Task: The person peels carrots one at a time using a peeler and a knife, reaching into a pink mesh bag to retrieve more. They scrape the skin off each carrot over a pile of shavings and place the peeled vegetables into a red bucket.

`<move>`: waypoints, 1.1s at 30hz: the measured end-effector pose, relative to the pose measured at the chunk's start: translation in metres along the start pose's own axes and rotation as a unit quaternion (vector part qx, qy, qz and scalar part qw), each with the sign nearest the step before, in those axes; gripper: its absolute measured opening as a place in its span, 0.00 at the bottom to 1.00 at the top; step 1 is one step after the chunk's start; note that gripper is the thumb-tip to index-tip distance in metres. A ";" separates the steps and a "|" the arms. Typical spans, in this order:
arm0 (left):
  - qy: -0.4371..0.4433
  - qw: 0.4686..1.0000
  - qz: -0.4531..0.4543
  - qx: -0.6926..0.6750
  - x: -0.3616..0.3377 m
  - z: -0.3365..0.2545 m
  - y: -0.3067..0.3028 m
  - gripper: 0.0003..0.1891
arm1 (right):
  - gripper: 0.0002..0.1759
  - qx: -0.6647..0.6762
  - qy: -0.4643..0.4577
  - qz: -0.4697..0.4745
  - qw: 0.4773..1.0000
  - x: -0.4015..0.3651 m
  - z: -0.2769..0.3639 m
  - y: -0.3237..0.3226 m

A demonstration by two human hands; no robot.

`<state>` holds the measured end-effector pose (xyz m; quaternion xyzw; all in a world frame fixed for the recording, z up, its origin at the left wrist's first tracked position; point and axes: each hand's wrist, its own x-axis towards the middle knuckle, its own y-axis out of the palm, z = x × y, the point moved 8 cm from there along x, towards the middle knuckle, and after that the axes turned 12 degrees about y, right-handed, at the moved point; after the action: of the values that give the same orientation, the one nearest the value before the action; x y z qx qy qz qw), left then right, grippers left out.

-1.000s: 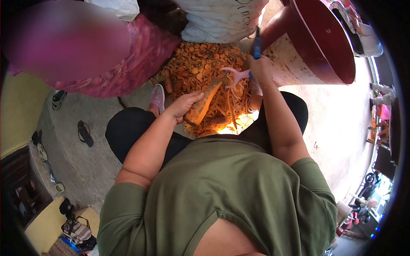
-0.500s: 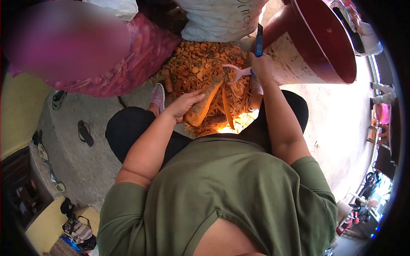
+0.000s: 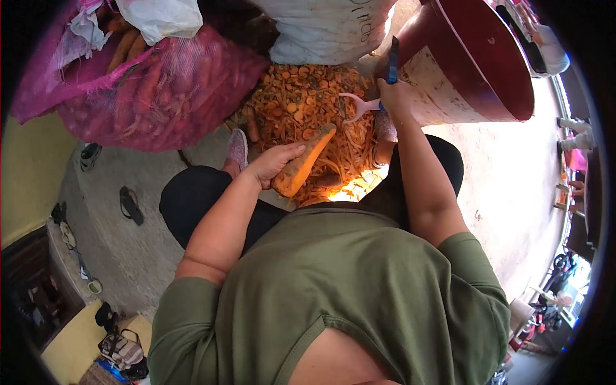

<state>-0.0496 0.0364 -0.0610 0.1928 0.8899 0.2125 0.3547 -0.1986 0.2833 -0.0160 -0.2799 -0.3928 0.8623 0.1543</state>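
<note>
My left hand [image 3: 279, 165] is closed around the thick lower part of a large carrot [image 3: 306, 162], which slants up and to the right. Bright orange flesh shows along one side of it, while brownish skin covers the other. In my right hand [image 3: 396, 97] is a pink Y-shaped peeler [image 3: 361, 107], its head pointing left, a short way above and right of the carrot's tip. A blue-handled tool [image 3: 392, 62], perhaps a cutter, also sticks up from that fist. Below both hands spreads a heap of orange peelings and round carrot slices [image 3: 301, 96].
A pink mesh sack full of carrots [image 3: 160, 96] stands at the upper left. Beside the heap is a white sack [image 3: 321, 32], and a large red bucket [image 3: 449, 96] leans at the upper right. A dark sandal [image 3: 131, 205] lies on the concrete floor.
A long orange strip that hung beside the carrot no longer hangs there. The peeler has shifted slightly right, away from the carrot, and the carrot has turned a little.
</note>
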 end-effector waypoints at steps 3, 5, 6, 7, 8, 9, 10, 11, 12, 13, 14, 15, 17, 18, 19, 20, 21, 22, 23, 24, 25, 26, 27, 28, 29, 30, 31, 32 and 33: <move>-0.005 1.000 -0.004 -0.008 0.001 0.001 -0.001 0.21 | 0.21 -0.033 -0.055 0.050 0.997 -0.033 0.015 0.023; -0.013 1.000 -0.007 -0.007 0.000 0.000 -0.001 0.21 | 0.22 -0.068 -0.095 0.063 0.991 -0.040 0.017 0.040; -0.005 1.000 0.003 -0.010 0.000 0.000 -0.001 0.21 | 0.22 -0.067 -0.081 0.027 0.994 -0.026 0.007 0.040; 0.004 1.000 0.014 -0.010 0.001 -0.001 -0.001 0.21 | 0.21 -0.065 -0.067 -0.012 0.996 -0.002 -0.006 0.037; 0.013 1.000 0.026 -0.010 0.001 -0.003 0.000 0.21 | 0.21 -0.061 -0.052 -0.051 0.995 0.014 -0.016 0.028; 0.013 1.000 0.009 -0.012 0.001 -0.003 -0.001 0.21 | 0.22 -0.070 -0.062 -0.065 0.993 0.017 -0.013 0.015; 0.014 1.000 -0.007 -0.014 0.000 -0.003 0.000 0.21 | 0.22 -0.037 -0.049 -0.041 0.997 0.014 -0.007 0.010; 0.016 0.999 -0.024 -0.018 -0.001 -0.004 -0.001 0.21 | 0.21 -0.005 -0.038 -0.017 0.999 0.006 -0.001 0.007; 0.015 1.000 -0.021 -0.019 -0.001 -0.005 0.000 0.20 | 0.20 0.025 -0.026 0.009 0.999 -0.002 0.002 0.009; 0.013 1.000 -0.017 -0.021 -0.001 -0.005 0.001 0.19 | 0.18 0.041 -0.028 0.050 0.998 -0.017 0.009 0.022; 0.010 1.000 -0.014 -0.024 -0.001 -0.005 0.002 0.19 | 0.16 0.058 -0.050 0.097 0.992 -0.040 0.018 0.035; 0.004 0.999 -0.032 -0.008 -0.001 -0.005 -0.001 0.19 | 0.17 0.059 -0.058 0.166 0.983 -0.074 0.034 0.041; -0.006 0.997 -0.068 0.028 -0.001 -0.006 -0.006 0.19 | 0.17 -0.034 -0.100 0.221 0.969 -0.108 0.041 0.062; -0.009 0.998 -0.054 0.032 0.000 -0.005 -0.004 0.19 | 0.18 -0.047 -0.108 0.210 0.971 -0.108 0.042 0.064; -0.013 0.998 -0.041 0.036 0.001 -0.004 -0.003 0.20 | 0.18 -0.059 -0.116 0.199 0.971 -0.106 0.043 0.066; -0.016 0.999 -0.027 0.040 0.003 -0.001 -0.002 0.21 | 0.18 -0.073 -0.124 0.188 0.972 -0.103 0.043 0.069; 0.006 1.000 -0.013 0.005 0.009 0.006 -0.008 0.21 | 0.18 -0.029 -0.081 0.178 0.980 -0.079 0.027 0.077; 0.001 1.000 -0.004 -0.002 0.009 0.009 -0.006 0.22 | 0.18 -0.057 -0.046 0.128 0.989 -0.063 0.026 0.058; -0.004 1.000 0.004 -0.008 0.007 0.013 -0.003 0.22 | 0.18 -0.076 -0.030 0.074 0.994 -0.032 0.013 0.048; -0.009 1.000 0.012 -0.015 0.006 0.015 0.000 0.22 | 0.18 -0.041 -0.026 -0.001 0.999 0.000 -0.002 0.035; -0.016 1.000 0.012 -0.011 0.002 0.012 0.004 0.24 | 0.18 -0.081 -0.062 -0.084 0.991 0.007 0.002 0.011; -0.010 1.000 0.013 -0.016 0.000 0.009 0.004 0.24 | 0.18 -0.052 -0.035 -0.061 0.996 0.010 -0.005 0.011; -0.003 1.000 0.015 -0.023 -0.001 0.005 0.004 0.24 | 0.18 -0.024 -0.009 -0.039 0.999 -0.004 0.004 0.000; 0.005 0.999 0.016 -0.030 -0.002 0.001 0.006 0.24 | 0.17 0.004 0.016 -0.016 1.000 -0.010 0.007 -0.005; -0.001 1.000 0.001 -0.026 -0.002 -0.002 0.005 0.23 | 0.17 -0.009 -0.042 -0.017 0.999 0.002 0.004 0.017; -0.009 1.000 -0.014 -0.022 -0.004 -0.006 0.006 0.23 | 0.16 -0.019 -0.038 0.063 0.997 -0.013 0.008 0.035; -0.017 0.999 -0.030 -0.018 -0.006 -0.007 0.005 0.23 | 0.16 -0.029 -0.032 0.142 0.989 -0.045 0.016 0.055; -0.014 0.999 -0.031 0.001 -0.002 -0.004 0.001 0.23 | 0.18 -0.029 -0.071 0.194 0.978 -0.087 0.037 0.053; -0.011 0.999 -0.031 0.021 0.000 -0.005 0.000 0.23 | 0.18 -0.083 -0.097 0.222 0.967 -0.106 0.041 0.064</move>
<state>-0.0531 0.0354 -0.0581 0.1750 0.8957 0.1808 0.3666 -0.1421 0.1660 -0.0050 -0.2866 -0.4040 0.8625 -0.1039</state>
